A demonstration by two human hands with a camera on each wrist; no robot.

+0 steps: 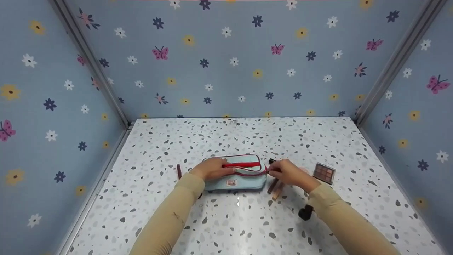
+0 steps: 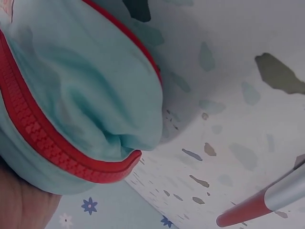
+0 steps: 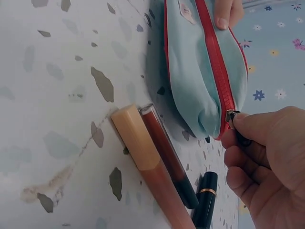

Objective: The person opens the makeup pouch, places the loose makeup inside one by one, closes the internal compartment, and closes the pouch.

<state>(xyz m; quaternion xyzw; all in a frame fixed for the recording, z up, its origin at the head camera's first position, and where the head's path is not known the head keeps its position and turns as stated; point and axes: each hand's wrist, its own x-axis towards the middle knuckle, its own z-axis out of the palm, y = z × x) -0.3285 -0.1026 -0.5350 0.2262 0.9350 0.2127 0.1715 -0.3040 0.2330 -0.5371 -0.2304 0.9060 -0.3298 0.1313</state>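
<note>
A light blue zip pouch with red trim lies on the speckled table. My left hand grips its left part from above, thumb and fingers over the top. At the right end, my right hand pinches the dark zipper pull between thumb and finger. In the right wrist view the red zipper runs along the pouch with its teeth meshed up to the slider. The left wrist view shows the zipper's other end, also meshed, beside puckered fabric. Inside the pouch is hidden.
Beside my right hand lie a peach-capped tube, a dark red lip gloss tube and a black tube with a gold band. Farther right are an eyeshadow palette and a black item. A red pencil-like stick lies left.
</note>
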